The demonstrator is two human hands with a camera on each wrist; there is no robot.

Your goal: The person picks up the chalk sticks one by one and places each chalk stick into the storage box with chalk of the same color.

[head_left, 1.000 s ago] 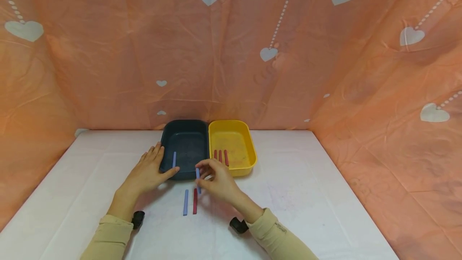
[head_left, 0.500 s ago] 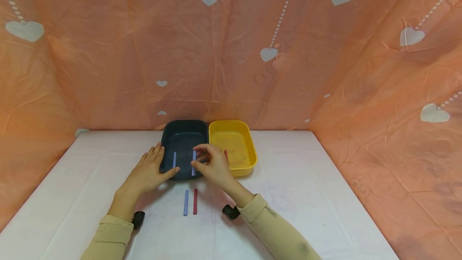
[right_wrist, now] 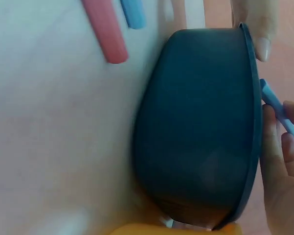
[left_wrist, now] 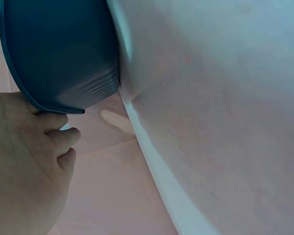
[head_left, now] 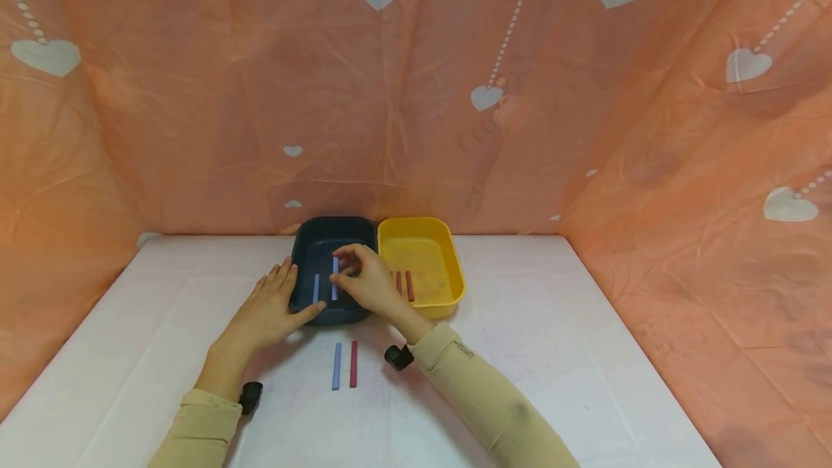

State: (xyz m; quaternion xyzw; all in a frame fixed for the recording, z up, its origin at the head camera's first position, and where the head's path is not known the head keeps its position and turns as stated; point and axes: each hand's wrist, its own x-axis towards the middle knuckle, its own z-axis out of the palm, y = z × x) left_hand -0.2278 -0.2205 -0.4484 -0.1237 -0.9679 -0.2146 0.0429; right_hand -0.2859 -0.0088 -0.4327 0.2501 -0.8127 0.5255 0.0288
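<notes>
My right hand [head_left: 373, 286] pinches a blue chalk stick [head_left: 334, 289] between thumb and fingers, upright over the dark blue box [head_left: 338, 317]. In the right wrist view this chalk [right_wrist: 279, 107] is above the box rim. A second blue chalk [head_left: 316, 287] is inside the box near its left side. My left hand [head_left: 268, 309] rests on the box's left side, its fingers spread along the outer wall and its thumb across the front rim. On the table before the box lie one blue chalk [head_left: 336, 367] and one red chalk [head_left: 354, 365], side by side.
A yellow box [head_left: 437, 309] stands against the dark box's right side, with red chalk sticks [head_left: 410, 286] in it, partly behind my right hand. Both boxes sit at the back of the white table [head_left: 520, 352]. An orange curtain [head_left: 260, 92] hangs behind.
My right hand has carried the blue chalk from above the table in front, forward and left, to over the dark box. My left hand has stayed in place.
</notes>
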